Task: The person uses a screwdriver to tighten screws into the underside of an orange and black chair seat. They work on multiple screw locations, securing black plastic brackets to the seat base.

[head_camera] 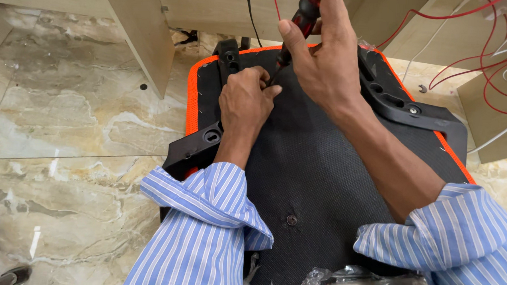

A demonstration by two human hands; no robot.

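Note:
An upturned chair seat [315, 162] lies in front of me, black fabric with an orange edge [192, 94]. A black plastic armrest bracket [406, 106] is on its right side and another one [199, 146] on its left. My right hand [323, 54] grips a screwdriver [302, 18] with a red and black handle, its shaft pointing down at the seat's far end. My left hand [247, 96] is closed beside the tip, fingers pinched at the spot where the shaft meets the seat. What the fingers pinch is hidden. A screw head [291, 220] shows near the seat's close edge.
Marble floor tiles [66, 128] spread to the left. Light wooden furniture legs [141, 32] stand at the back. Red and white wires [485, 50] hang at the upper right. Crumpled clear plastic wrap [344, 283] lies at the bottom edge. A dark object [11, 274] sits at the bottom left.

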